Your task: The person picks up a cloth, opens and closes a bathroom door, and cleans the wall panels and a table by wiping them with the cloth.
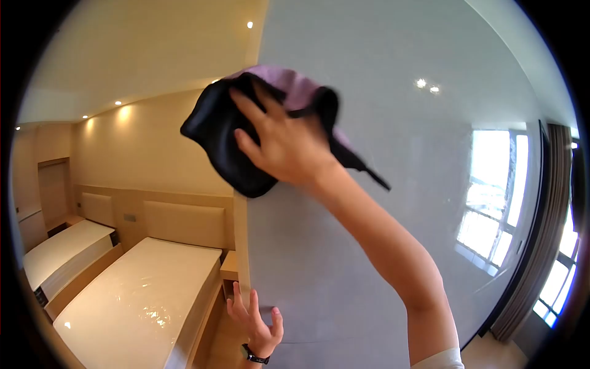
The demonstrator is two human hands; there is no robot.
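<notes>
High up in the head view, my right hand (287,142) presses a black and pink cloth (224,144) against a glossy grey panel (362,264), near its left edge. The fingers are spread over the black side, and blur hides some of them. A pink fold shows along the top, and a thin dark tail hangs off to the right. Lower down, my left hand (257,325) is raised beside the panel's lower left edge, fingers apart and holding nothing. Whether it touches the panel I cannot tell. A dark watch (252,355) is on its wrist.
To the left stand a bed with a plastic-covered mattress (132,301), a second bed (67,246) and a small wooden bedside table (229,264). A brown curtain (541,215) hangs by a window at the right. The panel reflects window and lights.
</notes>
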